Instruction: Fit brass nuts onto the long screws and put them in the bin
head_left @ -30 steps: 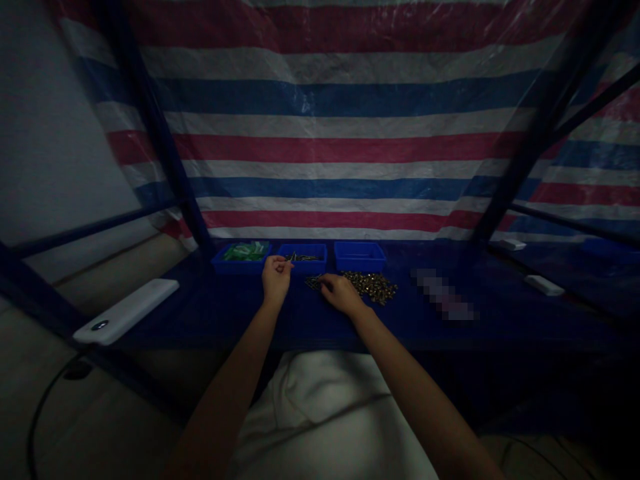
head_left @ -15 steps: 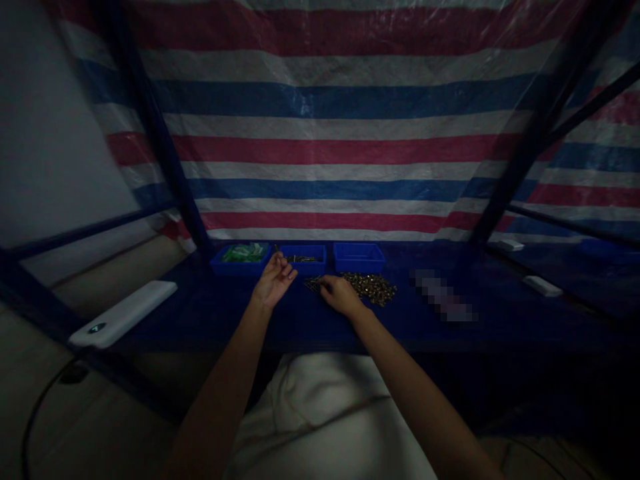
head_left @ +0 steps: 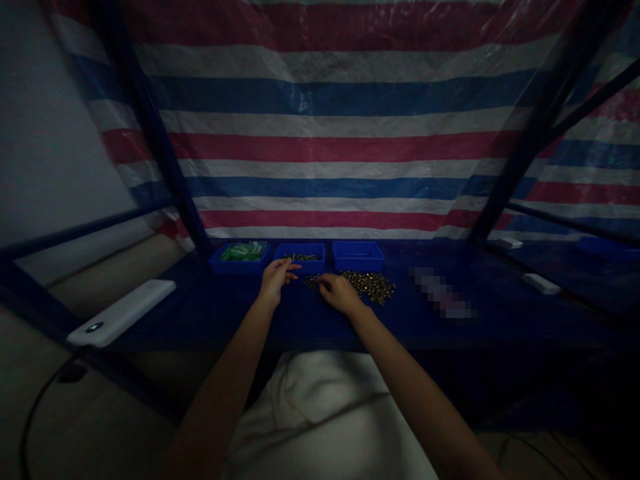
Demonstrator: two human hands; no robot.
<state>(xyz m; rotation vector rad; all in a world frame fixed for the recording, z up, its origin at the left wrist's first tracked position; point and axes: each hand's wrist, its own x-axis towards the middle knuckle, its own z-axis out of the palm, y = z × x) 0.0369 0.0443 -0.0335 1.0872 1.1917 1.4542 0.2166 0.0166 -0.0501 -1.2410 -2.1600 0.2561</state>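
My left hand (head_left: 276, 280) is just in front of the middle blue bin (head_left: 300, 268), its fingers pointing right and the thumb side bent in. Anything pinched there is too small and dark to name. Thin metal pieces like screws (head_left: 306, 257) lie in that bin. On the table, my right hand (head_left: 340, 293) has its fingers curled down at a small group of thin screw-like pieces (head_left: 310, 283); what its fingertips grip is hidden. Right beside that hand spreads a heap of small brass-coloured metal parts (head_left: 373, 287).
The left blue bin (head_left: 240, 267) holds green and clear plastic packets (head_left: 244, 251). Another blue bin (head_left: 358, 265) stands at right. A white device (head_left: 125, 312) with a cable lies at the left edge; two white blocks (head_left: 541, 284) (head_left: 510, 243) lie right. Blue posts frame the table.
My left hand has turned from palm-up, with a small piece raised at its fingertips, to fingers pointing right, a little closer to my right hand. The right hand has barely moved.
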